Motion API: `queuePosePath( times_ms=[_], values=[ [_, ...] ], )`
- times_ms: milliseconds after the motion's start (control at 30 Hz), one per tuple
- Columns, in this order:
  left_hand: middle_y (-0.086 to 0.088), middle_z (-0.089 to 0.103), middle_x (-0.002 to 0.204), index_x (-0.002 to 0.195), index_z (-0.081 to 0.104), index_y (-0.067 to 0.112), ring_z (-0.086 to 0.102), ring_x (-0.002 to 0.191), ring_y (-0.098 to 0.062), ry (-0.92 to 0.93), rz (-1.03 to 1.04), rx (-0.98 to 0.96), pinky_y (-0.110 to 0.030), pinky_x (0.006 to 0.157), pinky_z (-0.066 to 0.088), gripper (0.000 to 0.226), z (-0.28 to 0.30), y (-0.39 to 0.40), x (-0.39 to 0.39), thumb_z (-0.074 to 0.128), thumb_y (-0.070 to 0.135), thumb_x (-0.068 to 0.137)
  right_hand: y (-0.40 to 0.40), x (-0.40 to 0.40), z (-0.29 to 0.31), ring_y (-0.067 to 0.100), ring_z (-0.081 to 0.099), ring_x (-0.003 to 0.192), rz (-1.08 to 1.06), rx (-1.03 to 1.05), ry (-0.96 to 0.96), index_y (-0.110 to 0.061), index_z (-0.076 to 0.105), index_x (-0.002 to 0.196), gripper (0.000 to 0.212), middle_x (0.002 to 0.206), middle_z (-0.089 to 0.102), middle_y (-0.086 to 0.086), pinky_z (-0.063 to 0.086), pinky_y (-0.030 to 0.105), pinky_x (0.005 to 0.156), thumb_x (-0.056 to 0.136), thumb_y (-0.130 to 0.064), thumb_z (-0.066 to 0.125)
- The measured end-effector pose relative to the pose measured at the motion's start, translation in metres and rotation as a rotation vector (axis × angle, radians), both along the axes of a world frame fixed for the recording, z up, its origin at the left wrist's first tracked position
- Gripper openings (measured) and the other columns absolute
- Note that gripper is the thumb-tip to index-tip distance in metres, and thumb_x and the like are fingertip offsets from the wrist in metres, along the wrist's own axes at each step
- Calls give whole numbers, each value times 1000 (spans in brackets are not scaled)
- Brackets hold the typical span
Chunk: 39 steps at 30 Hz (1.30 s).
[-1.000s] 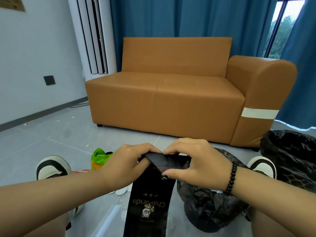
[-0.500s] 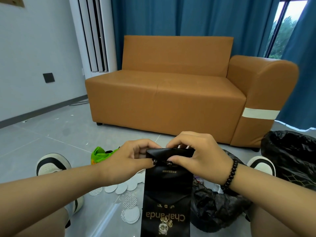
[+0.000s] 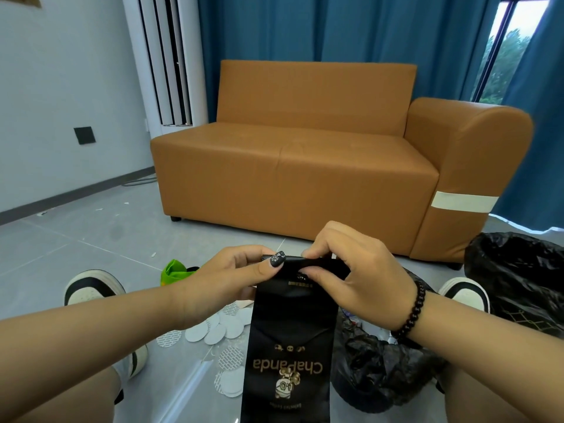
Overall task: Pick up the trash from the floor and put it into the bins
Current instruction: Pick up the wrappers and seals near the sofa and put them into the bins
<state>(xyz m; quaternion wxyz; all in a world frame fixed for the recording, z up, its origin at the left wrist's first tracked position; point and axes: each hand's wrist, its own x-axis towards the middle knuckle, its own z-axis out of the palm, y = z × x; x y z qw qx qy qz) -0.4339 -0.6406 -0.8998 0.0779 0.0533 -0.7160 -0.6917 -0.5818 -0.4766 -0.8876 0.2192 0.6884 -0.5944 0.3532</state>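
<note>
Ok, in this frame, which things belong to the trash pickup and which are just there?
Part of the job:
black ChaPanda bag, pinched by left hand and right hand
white round pads on floor
green wrapper
two black-lined bins

Just there:
orange sofa
blue curtains

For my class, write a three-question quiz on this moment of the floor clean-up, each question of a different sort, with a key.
1. True or false: both hands pinch the far end of the black ChaPanda bag.
2. Which thing lies on the floor nearest the left hand? A) green wrapper B) sofa C) wall socket
3. Fill in: the white round pads lie on the ____.

Key
1. True: the left hand and the right hand both grip that folded edge.
2. A
3. floor, in front of the bin lined with a black bag.
</note>
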Motion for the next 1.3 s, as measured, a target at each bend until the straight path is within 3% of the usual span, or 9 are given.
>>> queuePosePath(
  times_ms=[200, 433, 767, 900, 1000, 1067, 1167, 1233, 1300],
  values=[
    [-25, 63, 117, 115, 62, 3, 61, 102, -29, -11, 69, 115, -43, 93, 49, 63, 4, 4, 2, 77, 24, 58, -2, 1, 1, 26, 57, 65, 16, -121, 227, 1, 60, 72, 17, 78, 60, 10, 46, 37, 55, 87, -6, 63],
    [-31, 53, 130, 125, 56, -4, 50, 121, -41, -107, -83, 180, -49, 110, 36, 57, 6, 4, 4, 69, 25, 77, -2, 3, -4, 27, 53, 60, 88, -205, 368, -5, 55, 68, 20, 78, 62, 11, 40, 38, 52, 86, 0, 62],
    [-23, 67, 109, 115, 63, 1, 65, 96, -29, -113, -57, 95, -34, 83, 57, 38, 7, 1, 4, 67, 4, 77, -2, 3, -10, 27, 56, 72, 44, -46, 283, -3, 62, 68, 19, 87, 62, 7, 42, 40, 61, 85, -10, 66],
    [-20, 69, 105, 114, 62, 1, 67, 91, -25, -68, 15, 36, -31, 80, 57, 37, 3, -1, 3, 67, -3, 78, 4, -7, -11, 18, 55, 104, 43, 140, 93, -14, 71, 93, 28, 112, 58, 3, 45, 38, 84, 80, -39, 72],
    [-21, 70, 104, 112, 60, -1, 67, 90, -24, -45, 83, -12, -31, 80, 57, 35, 2, -5, 3, 66, -11, 79, 8, -15, -9, 9, 47, 122, 21, 216, -161, -21, 65, 115, 46, 126, 50, -2, 41, 26, 100, 76, -43, 73],
    [-22, 70, 105, 111, 61, 1, 67, 93, -25, -14, 124, -55, -35, 86, 54, 40, 4, -7, 2, 71, -6, 73, 10, -19, -6, 6, 50, 120, -15, 305, -378, -28, 57, 124, 54, 127, 50, -10, 44, 20, 98, 74, -38, 77],
    [-22, 70, 106, 110, 62, 2, 66, 95, -26, 10, 152, -69, -36, 88, 52, 42, 6, -7, 2, 70, 3, 68, 12, -22, -7, 28, 65, 101, 135, 418, -830, -30, 57, 118, 54, 113, 65, -3, 55, 40, 88, 69, -32, 80],
    [-24, 68, 108, 109, 63, 2, 65, 98, -29, 11, 145, -51, -39, 90, 52, 41, 6, -7, 2, 69, 3, 69, 11, -22, -11, 42, 66, 92, 193, 382, -944, -27, 61, 110, 53, 110, 67, 5, 55, 54, 82, 63, -40, 82],
    [-24, 68, 109, 109, 63, 3, 65, 100, -31, 6, 129, -18, -43, 91, 51, 39, 4, -8, 1, 69, 3, 70, 10, -20, -12, 44, 67, 79, 200, 346, -972, -22, 61, 107, 51, 108, 65, 12, 57, 53, 73, 64, -39, 83]
  ],
)
